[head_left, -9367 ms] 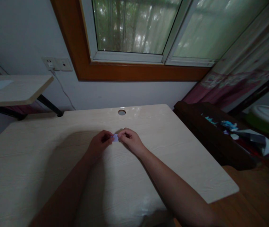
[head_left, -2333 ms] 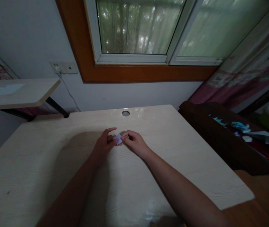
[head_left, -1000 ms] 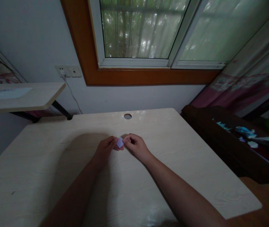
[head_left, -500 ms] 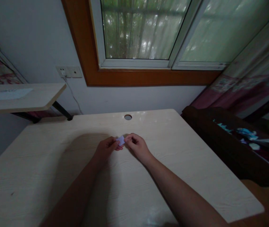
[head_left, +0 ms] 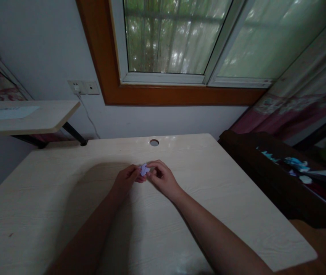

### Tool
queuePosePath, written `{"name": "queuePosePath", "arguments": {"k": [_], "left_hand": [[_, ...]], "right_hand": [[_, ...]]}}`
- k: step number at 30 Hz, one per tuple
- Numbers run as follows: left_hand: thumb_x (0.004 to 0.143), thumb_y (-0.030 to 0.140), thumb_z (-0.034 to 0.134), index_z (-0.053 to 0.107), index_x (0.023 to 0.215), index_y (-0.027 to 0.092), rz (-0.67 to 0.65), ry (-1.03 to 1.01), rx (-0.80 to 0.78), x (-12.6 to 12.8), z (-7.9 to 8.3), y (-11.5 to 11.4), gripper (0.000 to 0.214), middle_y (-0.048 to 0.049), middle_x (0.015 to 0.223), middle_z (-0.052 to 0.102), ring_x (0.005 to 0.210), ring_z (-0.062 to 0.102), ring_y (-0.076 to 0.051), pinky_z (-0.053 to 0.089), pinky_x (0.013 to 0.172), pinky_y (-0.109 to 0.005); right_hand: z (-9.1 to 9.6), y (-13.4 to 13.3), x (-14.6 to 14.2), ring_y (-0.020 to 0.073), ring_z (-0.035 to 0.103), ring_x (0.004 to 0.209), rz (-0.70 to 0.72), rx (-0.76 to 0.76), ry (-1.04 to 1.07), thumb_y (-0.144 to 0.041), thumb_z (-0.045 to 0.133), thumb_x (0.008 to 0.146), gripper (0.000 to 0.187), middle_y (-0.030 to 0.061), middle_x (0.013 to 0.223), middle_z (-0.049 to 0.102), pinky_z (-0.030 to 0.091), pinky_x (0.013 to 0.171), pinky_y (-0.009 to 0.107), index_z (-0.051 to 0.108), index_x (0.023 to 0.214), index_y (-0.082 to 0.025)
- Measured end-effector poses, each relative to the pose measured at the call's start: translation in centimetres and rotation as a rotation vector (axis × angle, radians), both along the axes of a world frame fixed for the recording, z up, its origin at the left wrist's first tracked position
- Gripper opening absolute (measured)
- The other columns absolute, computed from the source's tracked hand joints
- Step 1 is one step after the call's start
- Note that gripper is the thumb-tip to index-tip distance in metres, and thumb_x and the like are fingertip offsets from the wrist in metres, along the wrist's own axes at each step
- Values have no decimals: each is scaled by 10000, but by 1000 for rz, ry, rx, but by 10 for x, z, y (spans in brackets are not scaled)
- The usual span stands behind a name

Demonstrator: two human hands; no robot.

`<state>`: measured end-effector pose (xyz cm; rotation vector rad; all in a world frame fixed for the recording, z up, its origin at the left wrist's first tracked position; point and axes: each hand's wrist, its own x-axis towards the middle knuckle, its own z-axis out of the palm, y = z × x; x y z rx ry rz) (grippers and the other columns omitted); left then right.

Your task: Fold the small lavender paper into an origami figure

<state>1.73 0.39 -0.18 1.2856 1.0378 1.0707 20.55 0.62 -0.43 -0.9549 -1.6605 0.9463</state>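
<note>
A small pale-purple piece of folded paper [head_left: 143, 169] is held just above the light wooden desk [head_left: 65, 198], near its middle. My left hand [head_left: 127, 179] pinches the paper's left side with curled fingers. My right hand [head_left: 161, 177] pinches its right side, the fingers bent over the top edge. Both hands rest close together, and most of the paper is hidden between the fingertips.
A round cable hole [head_left: 154, 142] sits at the desk's far edge under the window. A second tabletop [head_left: 25, 116] with a sheet of paper stands at the left. A dark wooden shelf [head_left: 277, 172] with cluttered items runs along the right.
The paper has been turned and pressed smaller between the fingertips. My left forefinger, raised 2.3 s ago, is curled back onto it. The hands stay in the same spot.
</note>
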Motion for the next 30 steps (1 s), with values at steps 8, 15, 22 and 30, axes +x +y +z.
{"name": "queuePosePath", "arguments": {"k": [8,15,22,30], "left_hand": [[847,477,632,632,895,154,25,13,-19,-1,-1,0,327,-36,728,718,664,723,-191,598,649,-306],[845,475,632,521,1196,187,52,-1,10,0,-6,2,468,5,759,697,631,722,-173,600,621,-297],[882,448,606,558,1175,197,47,20,72,0,-2,-2,389,-1,780,707,636,715,-164,583,615,-274],[861,397,641,679,983,176,50,75,134,0,2,-4,255,-34,879,734,721,718,-168,586,700,-289]], "right_hand": [[-1,0,0,116,476,630,13,-45,-7,-272,660,844,103,11,811,563,396,591,249,685,924,-212],[6,-1,0,115,507,662,68,23,-18,-265,666,840,71,21,830,599,410,608,240,685,831,-197],[9,-2,0,151,594,746,75,27,12,-314,658,871,147,60,874,666,456,660,279,723,807,-199],[7,0,1,164,605,768,17,-18,82,-314,684,845,135,65,877,685,461,667,289,749,796,-205]]}}
